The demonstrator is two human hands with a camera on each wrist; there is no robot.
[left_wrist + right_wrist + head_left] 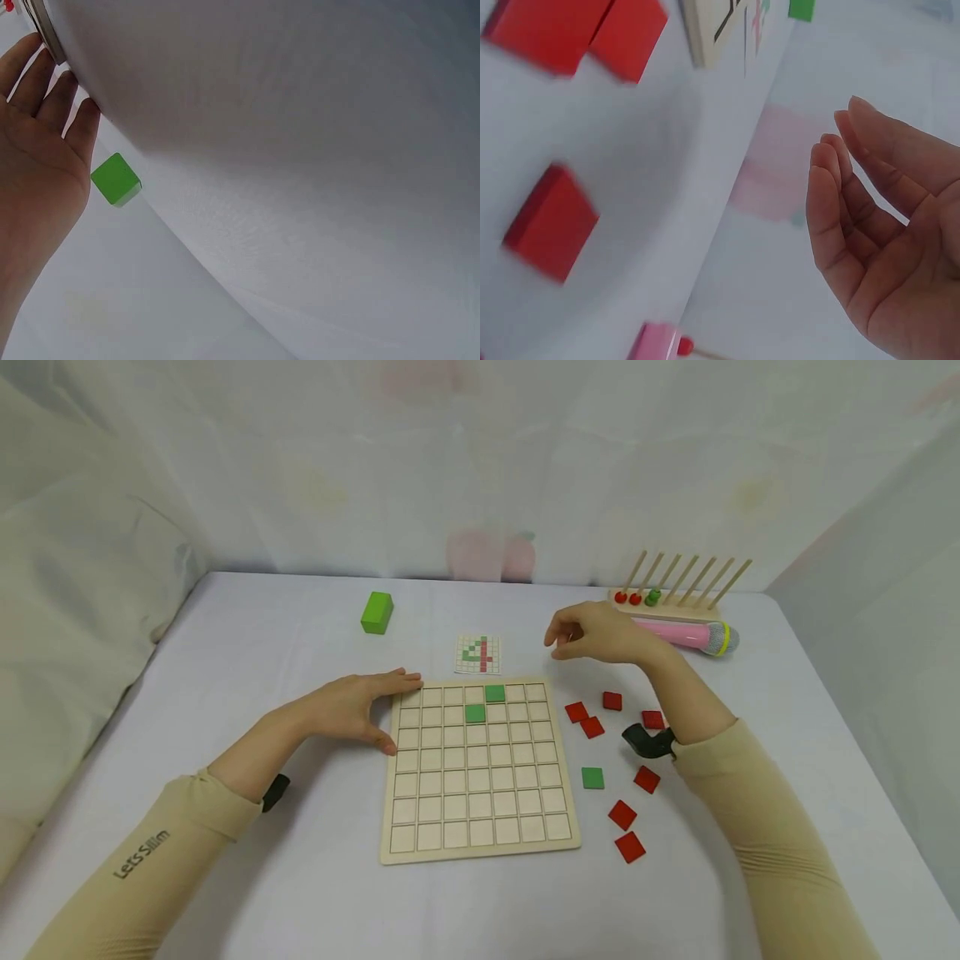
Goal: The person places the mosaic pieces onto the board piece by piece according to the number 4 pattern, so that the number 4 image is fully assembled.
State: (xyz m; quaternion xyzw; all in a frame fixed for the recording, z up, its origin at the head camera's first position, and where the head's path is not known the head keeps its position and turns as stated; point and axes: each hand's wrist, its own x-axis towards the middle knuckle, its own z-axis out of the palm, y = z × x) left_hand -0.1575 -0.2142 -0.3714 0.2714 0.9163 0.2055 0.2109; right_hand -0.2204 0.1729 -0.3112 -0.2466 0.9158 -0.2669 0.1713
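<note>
A square wooden grid board [455, 806] lies flat on the table. Two green square tiles [475, 714] sit in its upper rows, diagonal to each other. My left hand [345, 706] rests at the board's upper left edge, with thumb and fingers spread and touching the rim. Beyond the board's top right corner my right hand [600, 633] hovers over the table. Its fingers are loosely bent, and the right wrist view shows nothing between them. A small pattern card [477, 655] with red and green squares lies just behind the board.
Right of the board lie several red tiles [622, 815] and one green tile [592, 778]. A green block [377, 612] stands back left. At back right are a pink toy microphone [678, 633] and a wooden peg stand [675, 609] with red and green beads.
</note>
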